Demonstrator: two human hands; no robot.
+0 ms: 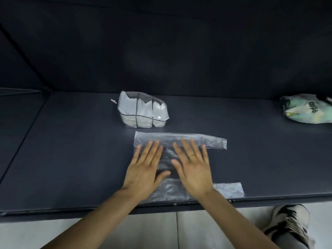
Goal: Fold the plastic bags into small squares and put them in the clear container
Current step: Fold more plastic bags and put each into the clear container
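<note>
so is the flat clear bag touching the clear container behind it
Apart. The head view shows a strip of dark table between the clear bag's far edge and the clear container's base.

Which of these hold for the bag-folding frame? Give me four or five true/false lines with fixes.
1. Both hands lie flat on the clear plastic bag: the left hand and the right hand have straight fingers. True.
2. The clear container is empty. False: it already holds pale folded bags.
3. The container sits beyond the bag, farther from the person. True.
4. A printed green bag lies at the table's far left. False: it is at the far right.
</note>
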